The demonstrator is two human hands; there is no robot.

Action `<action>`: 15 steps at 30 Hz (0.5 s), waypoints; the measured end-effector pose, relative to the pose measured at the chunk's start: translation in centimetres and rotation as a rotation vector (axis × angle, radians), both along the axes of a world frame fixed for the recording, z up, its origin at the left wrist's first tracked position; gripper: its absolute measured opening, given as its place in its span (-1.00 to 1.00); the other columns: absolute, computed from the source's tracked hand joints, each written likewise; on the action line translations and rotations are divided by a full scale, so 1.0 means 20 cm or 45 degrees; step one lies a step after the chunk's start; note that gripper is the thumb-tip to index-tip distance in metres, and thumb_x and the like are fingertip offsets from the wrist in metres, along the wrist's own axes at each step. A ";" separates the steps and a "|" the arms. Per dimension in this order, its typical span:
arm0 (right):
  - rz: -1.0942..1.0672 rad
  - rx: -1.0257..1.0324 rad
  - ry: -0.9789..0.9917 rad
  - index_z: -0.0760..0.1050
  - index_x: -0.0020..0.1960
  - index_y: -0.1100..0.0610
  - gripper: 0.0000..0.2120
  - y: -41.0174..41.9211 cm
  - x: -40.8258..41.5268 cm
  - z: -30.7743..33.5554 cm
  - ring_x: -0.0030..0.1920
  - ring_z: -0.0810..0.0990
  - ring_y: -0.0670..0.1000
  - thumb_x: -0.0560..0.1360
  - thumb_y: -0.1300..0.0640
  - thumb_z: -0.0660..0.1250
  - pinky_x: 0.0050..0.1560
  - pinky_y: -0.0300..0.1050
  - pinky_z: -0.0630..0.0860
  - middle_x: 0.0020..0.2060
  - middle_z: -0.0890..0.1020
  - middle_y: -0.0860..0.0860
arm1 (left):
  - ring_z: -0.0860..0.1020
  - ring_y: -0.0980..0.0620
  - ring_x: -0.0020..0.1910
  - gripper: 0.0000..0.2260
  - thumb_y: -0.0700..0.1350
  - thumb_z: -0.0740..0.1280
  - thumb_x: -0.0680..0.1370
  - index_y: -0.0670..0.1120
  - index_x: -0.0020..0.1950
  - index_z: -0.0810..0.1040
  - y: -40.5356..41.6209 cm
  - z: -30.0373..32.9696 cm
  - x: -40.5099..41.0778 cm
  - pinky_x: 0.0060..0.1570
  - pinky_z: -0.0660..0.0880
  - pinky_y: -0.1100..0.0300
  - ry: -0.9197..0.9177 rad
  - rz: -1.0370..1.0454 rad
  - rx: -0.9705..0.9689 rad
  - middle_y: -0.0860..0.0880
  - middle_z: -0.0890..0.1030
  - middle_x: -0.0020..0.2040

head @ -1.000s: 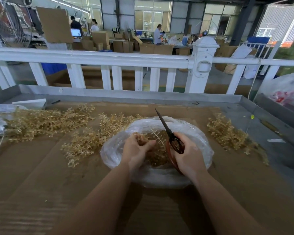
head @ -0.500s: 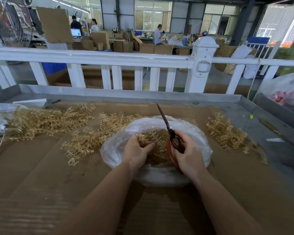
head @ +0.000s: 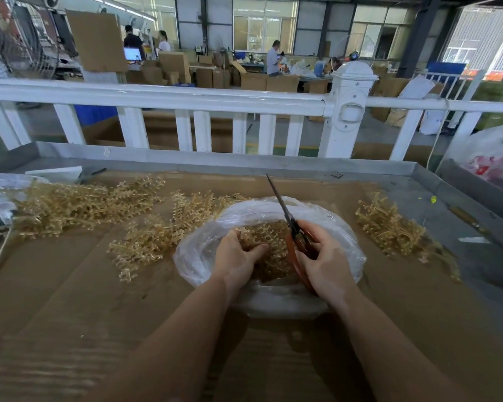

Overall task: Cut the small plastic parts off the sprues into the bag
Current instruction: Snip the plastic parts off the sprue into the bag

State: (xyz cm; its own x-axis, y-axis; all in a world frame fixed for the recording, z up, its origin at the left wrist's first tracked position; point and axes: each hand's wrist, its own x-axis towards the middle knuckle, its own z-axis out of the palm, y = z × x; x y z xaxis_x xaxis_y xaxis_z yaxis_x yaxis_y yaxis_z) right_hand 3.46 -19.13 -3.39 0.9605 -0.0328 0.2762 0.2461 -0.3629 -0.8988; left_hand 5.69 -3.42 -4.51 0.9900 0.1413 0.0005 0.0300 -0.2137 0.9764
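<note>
Lying along the left of the cardboard-covered table (head: 70, 285), the uncut sprues (head: 79, 204) form a long amber heap, with a second tangle (head: 157, 236) just beside the bag. That stock suggests the job is well short of done. Over the clear plastic bag (head: 204, 256), the left hand (head: 238, 256) curls its fingers around one sprue (head: 262, 236), holding it above the bag's open mouth. To its right, the right hand (head: 323, 256) grips the orange handles of the scissors (head: 288, 219), whose blades point up and away and appear closed. So the step in hand looks like a pause between snips, the sprue being readied. The next move calls for opening the blades, bringing them to a part's stem and keeping it over the opening so the piece drops inside. Further right, a smaller pile (head: 389, 227) rests well apart from the bag.

Individual parts are too small to tell attached from loose, and both hands hide much of the bag's contents. Whether the right-hand pile is stripped sprues cannot be told.
</note>
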 end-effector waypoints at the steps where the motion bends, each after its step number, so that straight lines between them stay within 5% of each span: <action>1: 0.002 0.002 0.007 0.44 0.29 0.01 -0.57 0.00 0.00 0.00 0.14 0.56 -0.09 0.48 0.30 0.38 0.20 -0.07 0.51 0.13 0.59 -0.04 | 0.59 0.03 -0.01 -0.75 -0.12 0.48 0.44 -0.10 0.02 0.47 0.00 0.00 0.00 0.02 0.53 0.17 -0.003 0.005 0.006 -0.02 0.63 -0.06; 4: 0.017 0.001 0.021 0.43 0.31 0.02 -0.57 0.00 0.00 0.00 0.14 0.57 -0.06 0.49 0.30 0.36 0.18 -0.06 0.53 0.14 0.59 -0.02 | 0.59 0.02 0.00 -0.75 -0.12 0.48 0.45 -0.10 0.02 0.47 -0.01 0.00 0.00 0.05 0.54 0.13 0.000 0.012 -0.002 -0.04 0.63 -0.04; 9: 0.052 -0.015 -0.001 0.46 0.20 -0.10 -0.56 -0.01 0.01 -0.01 0.04 0.60 -0.16 0.46 0.33 0.39 -0.05 -0.32 0.55 0.06 0.60 -0.12 | 0.62 0.05 -0.04 -0.71 -0.13 0.52 0.40 -0.08 0.00 0.47 0.00 0.02 -0.02 -0.04 0.58 0.17 0.017 -0.016 -0.089 -0.03 0.65 -0.06; 15: 0.018 -0.155 -0.026 0.49 0.28 0.06 -0.48 -0.01 0.02 -0.04 0.17 0.55 -0.08 0.37 0.32 0.47 0.26 -0.09 0.47 0.14 0.59 -0.07 | 0.67 0.07 -0.17 -0.66 -0.30 0.56 0.32 -0.11 -0.06 0.48 0.00 0.03 -0.04 -0.23 0.59 0.26 -0.005 -0.082 -0.199 -0.05 0.69 -0.14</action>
